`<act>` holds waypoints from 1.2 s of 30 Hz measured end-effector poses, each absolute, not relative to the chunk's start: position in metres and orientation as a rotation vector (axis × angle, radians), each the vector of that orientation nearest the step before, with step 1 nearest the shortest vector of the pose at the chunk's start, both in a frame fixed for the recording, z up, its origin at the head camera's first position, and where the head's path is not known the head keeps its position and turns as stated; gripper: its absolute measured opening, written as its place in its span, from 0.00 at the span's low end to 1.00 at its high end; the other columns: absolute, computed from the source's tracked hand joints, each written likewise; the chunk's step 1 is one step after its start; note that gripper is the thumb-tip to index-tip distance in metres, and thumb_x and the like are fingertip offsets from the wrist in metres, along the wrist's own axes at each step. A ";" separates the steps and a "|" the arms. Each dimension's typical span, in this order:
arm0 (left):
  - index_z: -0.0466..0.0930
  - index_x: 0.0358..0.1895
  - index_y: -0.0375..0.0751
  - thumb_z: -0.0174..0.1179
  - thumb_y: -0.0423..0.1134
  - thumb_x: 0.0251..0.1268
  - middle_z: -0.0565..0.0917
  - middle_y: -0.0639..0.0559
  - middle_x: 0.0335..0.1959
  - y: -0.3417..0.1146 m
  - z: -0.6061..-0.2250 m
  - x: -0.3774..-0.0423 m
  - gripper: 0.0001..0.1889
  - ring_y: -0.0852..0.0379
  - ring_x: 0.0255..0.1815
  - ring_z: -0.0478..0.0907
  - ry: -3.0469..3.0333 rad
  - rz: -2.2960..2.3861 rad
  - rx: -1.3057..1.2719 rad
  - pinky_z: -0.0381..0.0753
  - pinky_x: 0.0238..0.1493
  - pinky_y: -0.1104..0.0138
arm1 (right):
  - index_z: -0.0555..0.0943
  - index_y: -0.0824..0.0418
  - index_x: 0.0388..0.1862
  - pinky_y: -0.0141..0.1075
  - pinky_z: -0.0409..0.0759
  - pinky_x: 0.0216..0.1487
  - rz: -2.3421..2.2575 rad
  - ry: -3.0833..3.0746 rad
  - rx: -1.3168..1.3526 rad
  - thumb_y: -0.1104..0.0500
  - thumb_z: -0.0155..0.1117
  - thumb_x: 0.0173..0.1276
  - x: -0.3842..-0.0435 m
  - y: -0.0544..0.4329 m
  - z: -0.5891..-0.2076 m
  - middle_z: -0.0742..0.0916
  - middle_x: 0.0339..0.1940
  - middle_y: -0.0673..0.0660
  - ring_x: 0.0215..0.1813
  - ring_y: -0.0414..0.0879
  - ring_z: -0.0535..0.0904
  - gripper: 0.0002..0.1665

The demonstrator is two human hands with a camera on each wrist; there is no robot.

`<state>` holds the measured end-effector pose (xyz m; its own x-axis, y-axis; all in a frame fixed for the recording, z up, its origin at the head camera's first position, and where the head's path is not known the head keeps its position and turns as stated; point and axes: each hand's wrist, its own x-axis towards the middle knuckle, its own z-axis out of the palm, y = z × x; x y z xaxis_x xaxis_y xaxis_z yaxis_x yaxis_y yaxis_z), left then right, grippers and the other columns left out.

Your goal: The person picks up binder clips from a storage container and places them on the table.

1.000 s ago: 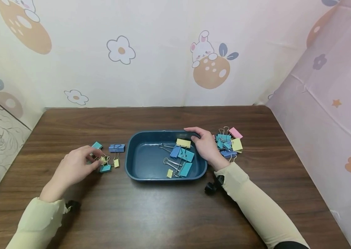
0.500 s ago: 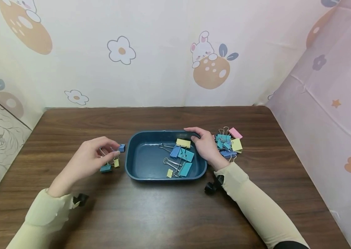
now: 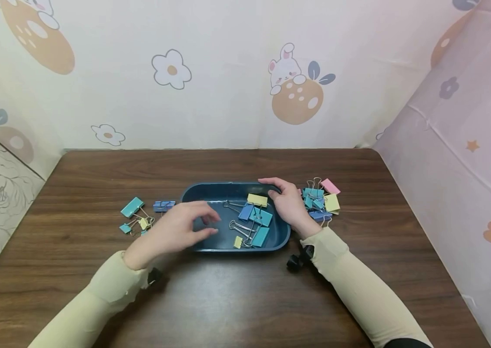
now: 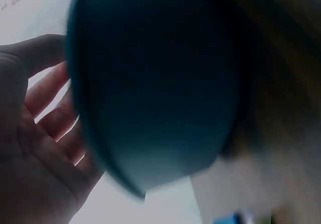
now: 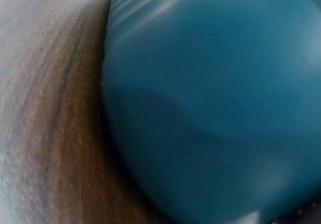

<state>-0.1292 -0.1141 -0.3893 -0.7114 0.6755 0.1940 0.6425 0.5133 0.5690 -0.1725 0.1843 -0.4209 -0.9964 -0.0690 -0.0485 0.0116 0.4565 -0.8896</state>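
A dark blue tray (image 3: pixel 228 250) stands mid-table with several yellow, blue and teal binder clips (image 3: pixel 260 217) in its right half. My left hand (image 3: pixel 175 229) hovers over the tray's left end, thumb and fingers apart and nothing seen between them. The left wrist view shows this hand (image 4: pixel 45 133) beside the blurred tray (image 4: pixel 155 93). My right hand (image 3: pixel 290 208) grips the tray's right back corner, thumb at the inside of the rim; its other fingers are largely hidden. The tray's outer wall (image 5: pixel 210 93) fills the right wrist view.
Left of the tray lie loose teal and yellow binder clips (image 3: pixel 132 207) with tangled wire handles, and a blue binder clip (image 3: pixel 164 206) partly behind the left hand. A pile of mixed binder clips (image 3: pixel 313 193) sits right of the tray. Patterned cloth (image 3: pixel 228 96) hangs behind the table (image 3: pixel 228 299).
My left hand has moved right from the left-hand clips to over the tray, uncovering the teal clips there. The right hand stays on the tray, and the clips inside look the same.
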 end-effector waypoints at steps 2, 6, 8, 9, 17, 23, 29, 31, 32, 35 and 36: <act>0.85 0.48 0.47 0.71 0.41 0.61 0.84 0.57 0.42 -0.105 -0.393 -0.130 0.13 0.62 0.41 0.80 2.652 0.911 1.185 0.80 0.41 0.63 | 0.82 0.49 0.62 0.61 0.21 0.71 -1.601 2.615 -0.055 0.68 0.51 0.75 -0.172 0.184 -0.421 0.79 0.67 0.53 0.74 0.52 0.64 0.24; 0.85 0.51 0.48 0.70 0.43 0.62 0.83 0.58 0.46 -0.089 -0.399 -0.133 0.14 0.61 0.47 0.79 2.579 0.803 1.223 0.80 0.50 0.61 | 0.81 0.49 0.62 0.61 0.27 0.73 -1.610 2.609 -0.056 0.68 0.51 0.76 -0.172 0.184 -0.422 0.79 0.66 0.52 0.73 0.51 0.66 0.24; 0.85 0.51 0.49 0.71 0.43 0.62 0.83 0.59 0.48 -0.082 -0.402 -0.135 0.15 0.61 0.48 0.79 2.546 0.762 1.236 0.79 0.52 0.62 | 0.81 0.49 0.62 0.61 0.28 0.73 -1.606 2.605 -0.049 0.68 0.51 0.76 -0.172 0.184 -0.423 0.79 0.66 0.52 0.73 0.51 0.66 0.24; 0.85 0.51 0.50 0.71 0.43 0.61 0.82 0.60 0.49 -0.079 -0.403 -0.136 0.15 0.61 0.48 0.78 2.535 0.744 1.242 0.79 0.51 0.62 | 0.81 0.49 0.62 0.61 0.27 0.73 -1.602 2.605 -0.046 0.68 0.51 0.76 -0.172 0.185 -0.423 0.79 0.66 0.52 0.73 0.52 0.66 0.24; 0.85 0.53 0.51 0.73 0.42 0.58 0.82 0.60 0.47 -0.061 -0.411 -0.146 0.18 0.60 0.45 0.76 2.436 0.700 1.234 0.78 0.47 0.64 | 0.82 0.48 0.61 0.62 0.22 0.71 -1.605 2.594 -0.034 0.67 0.51 0.76 -0.173 0.185 -0.423 0.79 0.67 0.52 0.74 0.52 0.65 0.23; 0.85 0.51 0.53 0.74 0.40 0.56 0.81 0.61 0.46 -0.056 -0.416 -0.151 0.18 0.62 0.44 0.75 2.468 0.609 1.277 0.78 0.45 0.66 | 0.82 0.48 0.61 0.62 0.25 0.71 -1.621 2.585 -0.040 0.67 0.51 0.76 -0.174 0.185 -0.423 0.79 0.67 0.52 0.73 0.52 0.65 0.23; 0.86 0.49 0.51 0.73 0.41 0.58 0.82 0.60 0.44 -0.054 -0.413 -0.150 0.15 0.61 0.42 0.75 2.517 0.553 1.285 0.78 0.44 0.65 | 0.82 0.49 0.61 0.62 0.27 0.72 -1.625 2.592 -0.052 0.67 0.51 0.76 -0.174 0.185 -0.423 0.79 0.66 0.52 0.73 0.52 0.66 0.23; 0.87 0.49 0.51 0.73 0.41 0.58 0.82 0.60 0.43 -0.055 -0.412 -0.149 0.14 0.61 0.41 0.75 2.522 0.548 1.276 0.78 0.44 0.65 | 0.82 0.49 0.61 0.62 0.27 0.72 -1.624 2.592 -0.054 0.67 0.51 0.76 -0.174 0.185 -0.423 0.79 0.66 0.52 0.73 0.52 0.66 0.23; 0.87 0.48 0.51 0.73 0.41 0.58 0.82 0.60 0.42 -0.055 -0.412 -0.149 0.14 0.61 0.41 0.75 2.524 0.546 1.269 0.78 0.44 0.65 | 0.82 0.49 0.61 0.62 0.25 0.71 -1.620 2.594 -0.053 0.67 0.51 0.76 -0.174 0.185 -0.423 0.79 0.66 0.52 0.73 0.52 0.65 0.23; 0.88 0.47 0.50 0.73 0.41 0.58 0.82 0.60 0.42 -0.054 -0.412 -0.149 0.13 0.61 0.41 0.75 2.526 0.541 1.259 0.78 0.44 0.66 | 0.82 0.49 0.61 0.62 0.23 0.71 -1.617 2.595 -0.048 0.67 0.51 0.76 -0.173 0.185 -0.422 0.79 0.66 0.52 0.73 0.52 0.65 0.23; 0.88 0.47 0.51 0.73 0.41 0.58 0.81 0.61 0.42 -0.054 -0.412 -0.149 0.13 0.61 0.41 0.75 2.527 0.538 1.255 0.78 0.44 0.66 | 0.82 0.48 0.61 0.62 0.22 0.71 -1.615 2.597 -0.047 0.67 0.51 0.76 -0.173 0.185 -0.422 0.79 0.66 0.52 0.73 0.52 0.65 0.23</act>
